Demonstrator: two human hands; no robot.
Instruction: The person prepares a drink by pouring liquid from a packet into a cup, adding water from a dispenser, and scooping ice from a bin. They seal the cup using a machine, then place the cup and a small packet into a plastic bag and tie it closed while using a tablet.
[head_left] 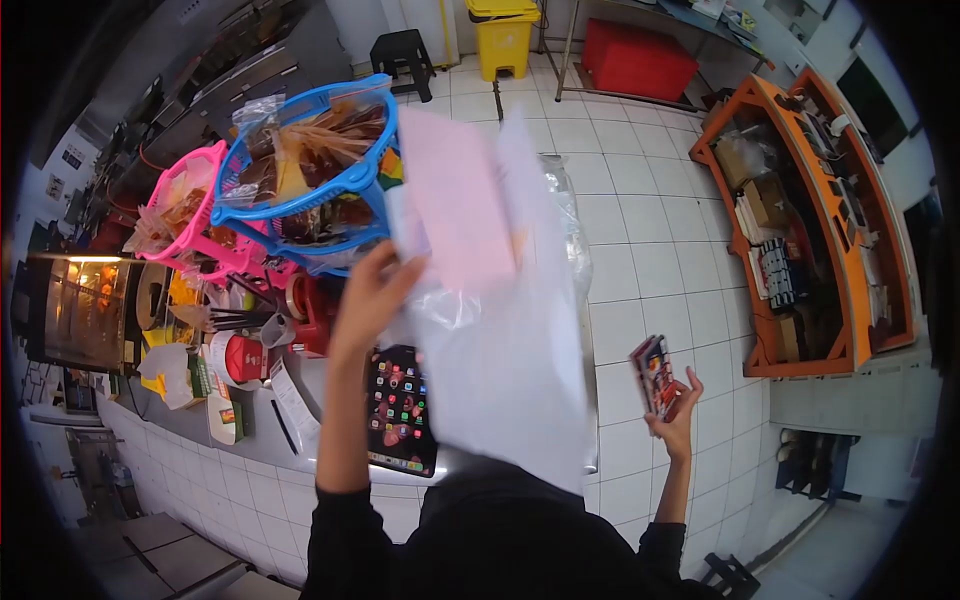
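Observation:
My left hand [375,295] has its fingers at the left edge of a large white sheet [505,375], blurred by motion, with a pink paper [460,200] on its upper part. My right hand [678,412] is out to the right over the floor, gripping a small colourful booklet or packet [654,375]. A tablet [402,405] with its screen lit lies on the metal table [455,465], partly covered by the sheet.
Blue [300,215] and pink [190,245] baskets of bagged goods stand at the table's back left. Nearby are a red-lidded tub [243,358] and papers [297,405]. An orange cabinet [745,215] stands right; a yellow bin [503,40] and black stool [403,60] are behind.

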